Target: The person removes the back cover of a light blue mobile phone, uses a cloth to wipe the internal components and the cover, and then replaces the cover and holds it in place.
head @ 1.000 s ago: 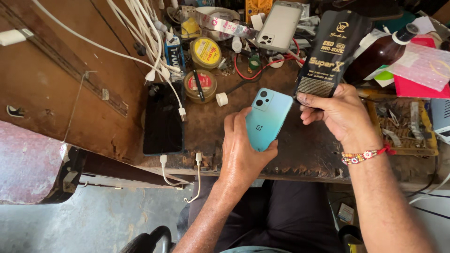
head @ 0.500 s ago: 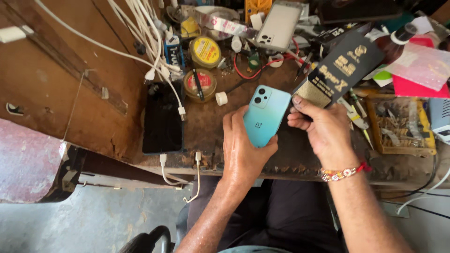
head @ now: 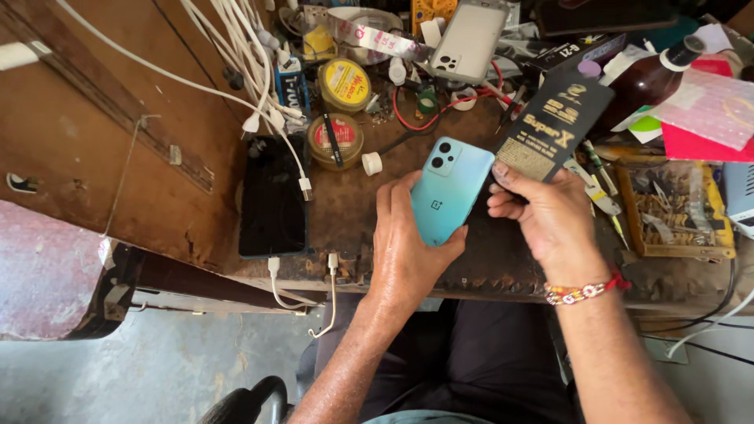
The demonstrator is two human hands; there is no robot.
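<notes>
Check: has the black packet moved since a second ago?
Yes. The black packet in the right hand has tilted and swung in against the blue phone, judged against the brown bottle.

We grip a turquoise phone (head: 444,196) back-up in our left hand (head: 408,251) while our right hand (head: 550,216) pinches a black packet (head: 554,129) above a cluttered workbench (head: 157,157).
</notes>
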